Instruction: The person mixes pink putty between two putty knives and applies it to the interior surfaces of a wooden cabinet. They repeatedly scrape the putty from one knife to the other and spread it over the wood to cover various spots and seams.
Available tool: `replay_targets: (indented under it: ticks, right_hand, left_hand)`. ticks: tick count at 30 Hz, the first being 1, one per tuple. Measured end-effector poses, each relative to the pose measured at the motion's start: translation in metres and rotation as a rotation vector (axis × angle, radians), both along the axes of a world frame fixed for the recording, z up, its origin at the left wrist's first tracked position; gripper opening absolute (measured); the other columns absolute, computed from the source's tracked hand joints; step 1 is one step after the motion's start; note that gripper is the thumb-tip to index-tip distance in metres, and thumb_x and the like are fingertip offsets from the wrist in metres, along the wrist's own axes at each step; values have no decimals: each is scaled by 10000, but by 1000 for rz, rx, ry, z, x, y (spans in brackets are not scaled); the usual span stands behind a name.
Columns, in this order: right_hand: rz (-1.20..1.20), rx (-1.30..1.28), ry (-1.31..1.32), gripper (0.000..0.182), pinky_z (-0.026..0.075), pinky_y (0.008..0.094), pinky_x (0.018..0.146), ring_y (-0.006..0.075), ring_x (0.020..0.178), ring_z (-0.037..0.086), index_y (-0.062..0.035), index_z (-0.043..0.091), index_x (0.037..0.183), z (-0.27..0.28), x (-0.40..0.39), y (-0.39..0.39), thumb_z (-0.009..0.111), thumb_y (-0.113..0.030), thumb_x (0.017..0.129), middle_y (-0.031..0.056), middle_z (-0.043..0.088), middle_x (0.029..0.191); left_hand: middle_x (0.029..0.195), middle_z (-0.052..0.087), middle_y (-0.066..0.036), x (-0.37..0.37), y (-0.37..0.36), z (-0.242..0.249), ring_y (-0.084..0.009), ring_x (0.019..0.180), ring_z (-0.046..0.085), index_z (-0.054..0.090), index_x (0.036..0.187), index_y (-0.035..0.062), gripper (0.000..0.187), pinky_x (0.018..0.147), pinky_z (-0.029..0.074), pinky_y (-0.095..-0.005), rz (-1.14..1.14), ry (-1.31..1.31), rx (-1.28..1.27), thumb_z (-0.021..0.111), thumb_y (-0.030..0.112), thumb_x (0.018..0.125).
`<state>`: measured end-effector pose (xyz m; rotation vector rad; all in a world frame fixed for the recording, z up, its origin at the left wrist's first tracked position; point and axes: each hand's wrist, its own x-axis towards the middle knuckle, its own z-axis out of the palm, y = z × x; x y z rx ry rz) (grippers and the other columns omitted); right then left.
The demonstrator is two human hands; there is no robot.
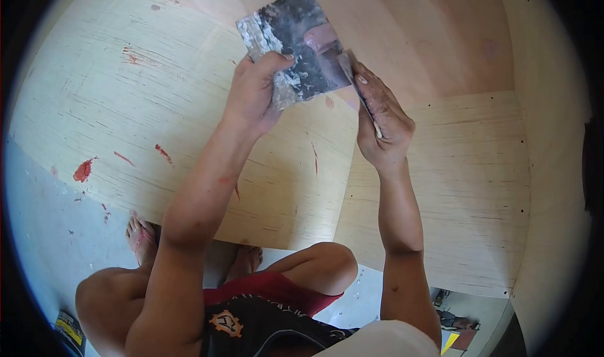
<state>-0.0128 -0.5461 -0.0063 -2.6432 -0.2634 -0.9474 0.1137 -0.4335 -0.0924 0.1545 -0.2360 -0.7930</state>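
Observation:
My left hand (251, 94) grips a flat, roughly square metal putty plate (290, 54) by its lower left edge, thumb on top. Whitish dried residue crusts the plate's left side, and a lump of pinkish putty (321, 38) lies toward its right. My right hand (389, 119) is closed around a thin putty knife (360, 91), seen nearly edge-on. The knife's tip is at the plate's right edge; whether it touches cannot be made out.
Pale plywood panels (176, 99) spread beneath and ahead, marked with reddish putty smears (82, 170). A plywood side wall (553, 105) rises at right. Lower left are a grey floor (56, 193) and a black-and-yellow package (68, 332). Assorted items (456, 322) lie lower right.

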Motion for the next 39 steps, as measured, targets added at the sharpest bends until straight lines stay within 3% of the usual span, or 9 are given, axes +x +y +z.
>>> replay_targets:
  ticks: [5,12,16,20,22,26,32,36,39]
  right_hand:
    - [-237,-243,264,423,483,351,833,279,978,596,-36,644,988,33,-36,-15,535,175,637,105,639,1026]
    - [-276,-536,238,460,456,335,844,248,960,581,-34,655,967,93,-34,33,508,188,592,99,650,993]
    - [-256,-693,235,425,480,316,803,221,925,595,-111,674,931,85,-20,48,595,88,564,17,660,972]
    - [-301,-544,437,386,489,295,785,193,897,616,-82,668,967,100,-5,42,577,87,632,48,667,951]
    - [-703,-76,245,328,461,272,794,150,874,592,-32,631,1049,111,20,29,569,43,736,81,664,934]
    - [-851,60,31,358,461,265,741,131,800,589,-49,602,1118,138,93,-43,573,-71,761,104,659,882]
    - [-1074,-295,35,418,478,341,717,261,686,613,-151,602,1137,144,168,-81,461,-111,746,154,630,752]
    - [-1204,-260,58,408,481,351,726,280,712,619,-149,617,1109,135,166,-103,461,-99,736,171,637,788]
    - [-1146,-486,-37,400,484,360,737,302,721,618,-122,623,1087,120,165,-119,476,-70,718,174,643,804]
  left_hand:
    - [901,606,-63,-1,17,24,-151,767,603,532,1018,2,257,687,503,-303,113,-63,44,532,19,761]
    - [775,587,-6,-9,19,37,-72,688,539,571,896,11,153,602,454,-251,312,-374,282,562,10,744]
    - [786,592,-8,-4,37,41,-76,703,539,577,893,19,149,614,446,-247,342,-514,304,559,9,746]
    - [810,591,-32,30,48,36,-118,722,563,570,919,6,204,656,456,-263,379,-8,54,566,-7,716]
    - [831,589,-43,53,61,26,-133,741,571,557,948,-3,236,669,457,-268,351,55,28,561,-2,713]
    - [906,578,-69,87,74,6,-168,788,581,513,1035,-16,321,697,460,-288,320,196,-34,536,24,717]
    - [976,571,-62,114,80,-20,-193,884,572,499,1093,28,387,772,460,-333,228,268,-54,539,74,711]
    - [994,569,-50,107,66,-21,-202,931,554,498,1118,63,421,805,440,-347,178,276,-38,560,117,705]
    - [977,569,-56,111,61,-31,-200,917,556,494,1121,57,424,805,441,-343,183,325,-1,561,107,706]
